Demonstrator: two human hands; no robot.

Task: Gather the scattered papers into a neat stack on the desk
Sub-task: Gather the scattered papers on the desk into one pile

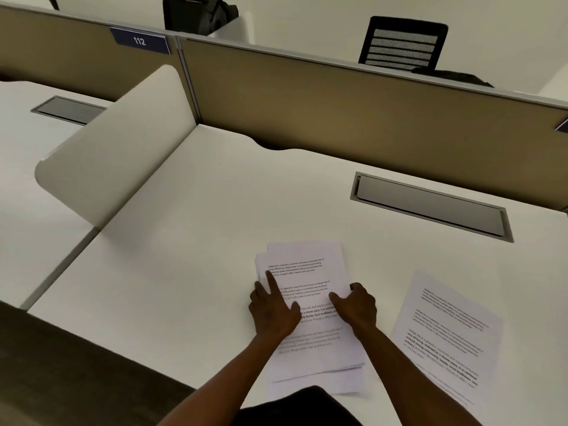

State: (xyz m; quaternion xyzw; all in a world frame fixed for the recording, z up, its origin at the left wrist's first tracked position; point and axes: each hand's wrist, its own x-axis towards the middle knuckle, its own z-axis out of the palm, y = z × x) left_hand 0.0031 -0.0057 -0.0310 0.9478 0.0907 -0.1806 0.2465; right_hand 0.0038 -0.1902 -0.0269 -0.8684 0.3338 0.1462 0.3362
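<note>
A loose pile of printed white papers (307,265) lies on the white desk (196,241), its sheets slightly fanned and not squared. My left hand (272,309) rests on the pile's left edge, fingers spread, index finger stretched forward over the text. My right hand (356,305) presses on the pile's right edge with fingers curled at the border. One separate printed sheet (445,336) lies flat to the right, angled, apart from the pile and untouched.
A grey cable hatch (430,206) is set into the desk at the back right. A tan partition wall (338,112) closes the far side and a white curved divider (116,149) the left. Black chairs stand beyond the partition.
</note>
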